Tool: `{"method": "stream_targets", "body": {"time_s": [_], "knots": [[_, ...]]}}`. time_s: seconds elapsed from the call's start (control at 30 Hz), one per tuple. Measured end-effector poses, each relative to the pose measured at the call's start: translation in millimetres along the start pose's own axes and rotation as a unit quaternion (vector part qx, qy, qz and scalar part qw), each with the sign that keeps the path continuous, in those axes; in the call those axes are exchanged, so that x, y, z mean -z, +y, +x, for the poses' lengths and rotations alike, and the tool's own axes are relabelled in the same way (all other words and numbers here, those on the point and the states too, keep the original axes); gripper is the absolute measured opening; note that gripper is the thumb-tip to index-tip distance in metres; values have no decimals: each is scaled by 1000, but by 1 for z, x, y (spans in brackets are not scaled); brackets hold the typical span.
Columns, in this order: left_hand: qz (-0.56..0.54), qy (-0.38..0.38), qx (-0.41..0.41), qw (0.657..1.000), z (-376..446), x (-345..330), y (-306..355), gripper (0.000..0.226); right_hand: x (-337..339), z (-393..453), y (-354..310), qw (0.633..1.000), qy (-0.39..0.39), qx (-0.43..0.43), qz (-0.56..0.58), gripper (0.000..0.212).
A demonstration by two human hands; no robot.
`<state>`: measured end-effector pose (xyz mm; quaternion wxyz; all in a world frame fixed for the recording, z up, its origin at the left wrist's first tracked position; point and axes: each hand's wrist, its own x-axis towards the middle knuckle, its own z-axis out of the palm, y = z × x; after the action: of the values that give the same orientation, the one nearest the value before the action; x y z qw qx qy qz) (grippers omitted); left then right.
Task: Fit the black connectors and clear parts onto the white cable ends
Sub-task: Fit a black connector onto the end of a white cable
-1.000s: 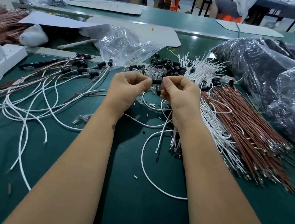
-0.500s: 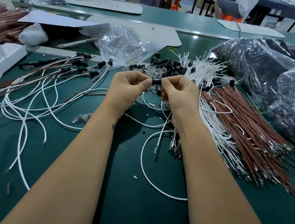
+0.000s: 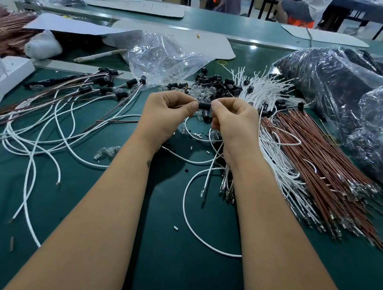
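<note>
The black connector [image 3: 204,106] sits just above the middle of the frame, pinched between your two hands, its long axis lying roughly left to right across the picture. Your left hand [image 3: 165,112] grips its left end with curled fingers and thumb; your right hand [image 3: 233,121] grips its right end the same way, so the hands are close together with only the connector between them. A white cable [image 3: 201,237] runs down from under your right hand and loops across the green table [image 3: 171,273] toward the lower middle.

Just behind your hands lie a heap of loose black connectors [image 3: 216,83] and a small pile of clear parts [image 3: 197,92]. To the right spreads a fan of white cables [image 3: 270,89] beside a bundle of brown wires [image 3: 322,159]. At left lie finished cables with black ends [image 3: 71,98]. A clear plastic bag [image 3: 162,58] sits in the upper middle.
</note>
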<state>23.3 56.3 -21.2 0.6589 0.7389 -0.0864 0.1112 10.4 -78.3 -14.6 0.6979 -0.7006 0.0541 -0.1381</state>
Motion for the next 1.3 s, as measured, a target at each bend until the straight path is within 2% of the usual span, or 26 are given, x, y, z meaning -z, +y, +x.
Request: {"method": "stream_targets", "body": {"time_s": [0.43, 0.6, 0.77, 0.83, 0.9, 1.03, 1.2, 1.3], "knots": [[-19, -18, 21, 999, 1, 3, 1, 9, -2, -1, 3, 993, -71, 15, 89, 17], [-23, 1, 21, 1000, -1, -1, 2, 11, -5, 0, 3, 993, -48, 23, 109, 16], [-14, 26, 23, 999, -2, -7, 2, 16, -4, 1, -3, 979, -58, -32, 195, 32], [-4, 23, 19, 1000, -1, -7, 1, 21, -5, -1, -4, 982, -63, -21, 178, 22], [2, 17, 12, 1000, -1, -7, 0, 21, -7, -4, -4, 993, -42, 23, 104, 10], [-18, 4, 1, 1000, 0, -7, -2, 15, -9, -8, -5, 995, 4, 91, 28, 19], [-16, 3, -8, 1000, 0, -8, 0, 13, -8, -8, -6, 995, 2, 104, 5, 23], [10, 19, -46, 999, 0, -10, 8, 11, -8, -7, -8, 994, 8, 107, 16, 20]]}}
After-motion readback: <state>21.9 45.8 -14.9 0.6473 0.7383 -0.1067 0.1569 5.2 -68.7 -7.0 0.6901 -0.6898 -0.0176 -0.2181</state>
